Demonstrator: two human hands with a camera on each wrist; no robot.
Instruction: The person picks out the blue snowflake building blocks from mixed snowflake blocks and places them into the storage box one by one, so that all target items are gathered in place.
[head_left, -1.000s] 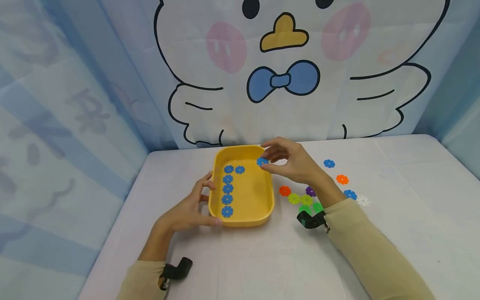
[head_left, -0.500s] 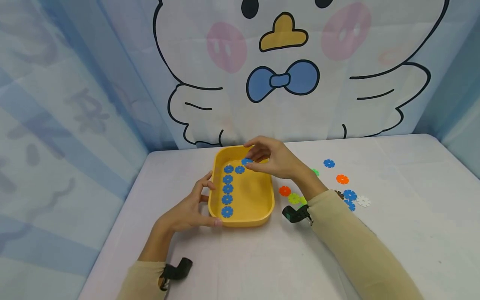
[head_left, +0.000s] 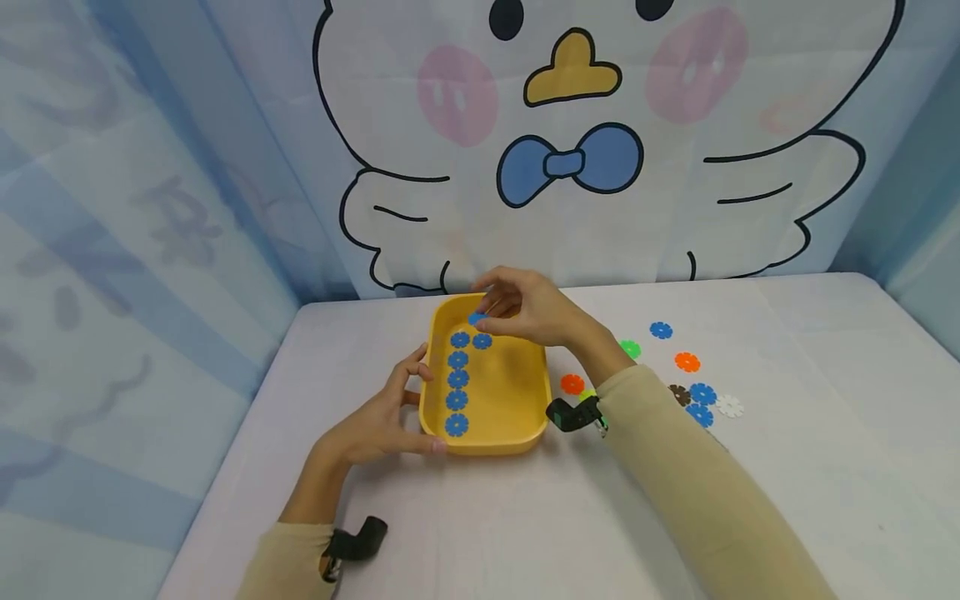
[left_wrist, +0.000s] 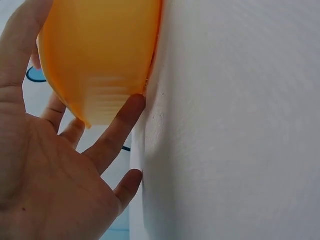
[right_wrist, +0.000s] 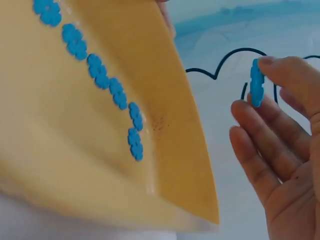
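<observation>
A yellow tray [head_left: 510,400] lies on the white table, with several blue flower-shaped discs [head_left: 457,379] in a column along its left side and one more beside the top of that column. My left hand [head_left: 382,421] holds the tray at its left side, thumb at the near corner and fingers spread along the outer wall [left_wrist: 105,55]. Over the tray's far part, my right hand [head_left: 536,308] pinches another blue flower-shaped disc [right_wrist: 257,82] between thumb and fingers. In the right wrist view this disc stands edge-on, apart from the tray's row.
Right of the tray lie loose discs: green [head_left: 630,348], orange [head_left: 687,362], red-orange [head_left: 572,383], brown [head_left: 679,395], white [head_left: 730,406] and some blue [head_left: 702,393]. My right forearm [head_left: 675,450] hides part of this group. A printed curtain [head_left: 570,225] hangs behind the table.
My right hand has moved left with the blue disc, from the tray's right rim to above the top of the column. My left hand stays on the tray.
</observation>
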